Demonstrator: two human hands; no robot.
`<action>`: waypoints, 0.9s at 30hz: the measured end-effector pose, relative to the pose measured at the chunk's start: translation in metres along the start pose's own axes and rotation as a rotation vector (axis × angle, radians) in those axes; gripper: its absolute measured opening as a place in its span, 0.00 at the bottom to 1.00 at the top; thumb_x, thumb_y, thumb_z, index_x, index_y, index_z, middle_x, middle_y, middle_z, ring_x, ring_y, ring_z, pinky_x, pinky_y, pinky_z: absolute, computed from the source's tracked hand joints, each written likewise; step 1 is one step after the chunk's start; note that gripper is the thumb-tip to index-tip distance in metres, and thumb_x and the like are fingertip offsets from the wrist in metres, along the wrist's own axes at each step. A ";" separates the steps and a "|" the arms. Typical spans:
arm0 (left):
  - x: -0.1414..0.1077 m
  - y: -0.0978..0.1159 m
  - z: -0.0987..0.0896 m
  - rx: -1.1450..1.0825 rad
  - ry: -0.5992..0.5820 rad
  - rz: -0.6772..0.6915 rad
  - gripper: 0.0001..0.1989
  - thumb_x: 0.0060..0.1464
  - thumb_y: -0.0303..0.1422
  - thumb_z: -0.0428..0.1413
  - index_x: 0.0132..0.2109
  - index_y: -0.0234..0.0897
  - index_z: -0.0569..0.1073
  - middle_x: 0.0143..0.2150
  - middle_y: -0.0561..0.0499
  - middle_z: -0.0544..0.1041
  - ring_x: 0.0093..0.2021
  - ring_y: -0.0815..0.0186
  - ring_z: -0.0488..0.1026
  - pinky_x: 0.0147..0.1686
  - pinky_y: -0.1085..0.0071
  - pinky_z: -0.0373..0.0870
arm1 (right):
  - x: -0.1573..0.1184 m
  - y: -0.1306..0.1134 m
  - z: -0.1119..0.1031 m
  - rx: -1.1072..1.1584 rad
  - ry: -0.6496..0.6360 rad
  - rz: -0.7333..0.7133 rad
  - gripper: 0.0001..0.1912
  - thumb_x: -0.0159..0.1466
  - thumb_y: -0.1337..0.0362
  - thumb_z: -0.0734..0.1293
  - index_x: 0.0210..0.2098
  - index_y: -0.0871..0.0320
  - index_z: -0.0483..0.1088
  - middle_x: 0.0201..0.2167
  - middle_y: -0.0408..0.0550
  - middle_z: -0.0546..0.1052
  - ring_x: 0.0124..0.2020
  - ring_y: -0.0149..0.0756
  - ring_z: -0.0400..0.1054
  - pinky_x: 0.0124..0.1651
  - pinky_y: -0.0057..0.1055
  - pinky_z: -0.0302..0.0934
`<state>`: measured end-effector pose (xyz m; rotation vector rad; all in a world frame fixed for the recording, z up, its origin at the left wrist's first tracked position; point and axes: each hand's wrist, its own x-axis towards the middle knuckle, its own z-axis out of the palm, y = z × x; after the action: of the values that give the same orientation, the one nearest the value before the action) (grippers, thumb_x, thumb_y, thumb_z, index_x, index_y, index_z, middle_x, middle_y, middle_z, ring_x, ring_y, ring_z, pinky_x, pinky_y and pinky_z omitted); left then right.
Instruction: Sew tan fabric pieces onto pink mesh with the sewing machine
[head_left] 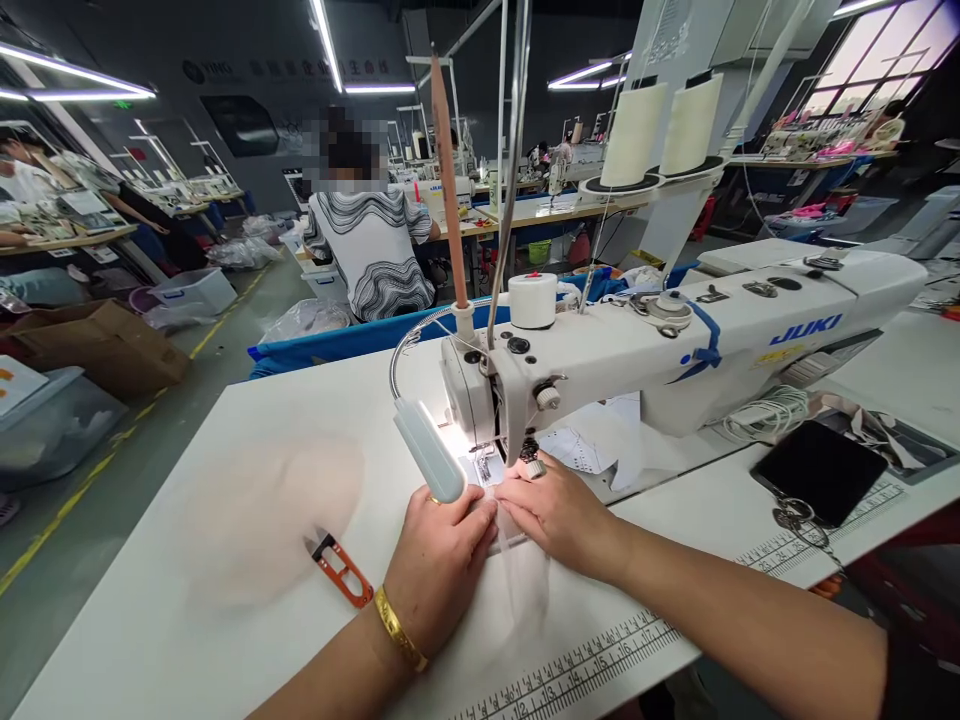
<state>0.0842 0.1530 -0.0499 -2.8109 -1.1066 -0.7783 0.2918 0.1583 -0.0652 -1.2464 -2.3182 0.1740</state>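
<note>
A white sewing machine [600, 345] stands on the white table, its needle area lit by a small lamp [429, 450]. Just in front of the presser foot [486, 464], my left hand [442, 550] presses thin sheer fabric [521, 590] with its fingers together. My right hand [559, 510] holds the same fabric from the right side, fingertips close to the left hand's. The fabric hangs toward the table's front edge. Orange thread snips [341, 572] lie left of my left wrist, beside a pale sheer piece [262, 520].
A black phone [819, 472] with a key chain lies at the right, near a coiled white cord [769, 413]. Paper pieces [592, 440] lie behind my right hand. A printed ruler [585, 665] runs along the front edge. A person [371, 235] sits beyond the table.
</note>
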 end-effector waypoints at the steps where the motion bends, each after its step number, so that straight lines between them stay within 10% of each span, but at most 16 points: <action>1: -0.001 -0.001 0.000 0.004 -0.007 -0.002 0.12 0.67 0.27 0.51 0.50 0.40 0.78 0.48 0.47 0.82 0.42 0.57 0.77 0.41 0.60 0.69 | 0.000 0.000 -0.001 -0.009 -0.001 0.005 0.11 0.67 0.74 0.62 0.30 0.56 0.70 0.32 0.47 0.70 0.37 0.40 0.59 0.42 0.35 0.56; 27: 0.000 -0.003 -0.002 0.062 -0.136 -0.082 0.17 0.67 0.33 0.52 0.59 0.40 0.77 0.61 0.41 0.78 0.53 0.48 0.77 0.49 0.48 0.69 | 0.004 0.000 -0.008 -0.131 -0.069 0.023 0.11 0.65 0.77 0.62 0.33 0.56 0.70 0.35 0.50 0.74 0.40 0.43 0.62 0.42 0.35 0.59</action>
<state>0.0811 0.1553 -0.0483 -2.8182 -1.2495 -0.5536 0.2935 0.1607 -0.0565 -1.3506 -2.4078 0.0749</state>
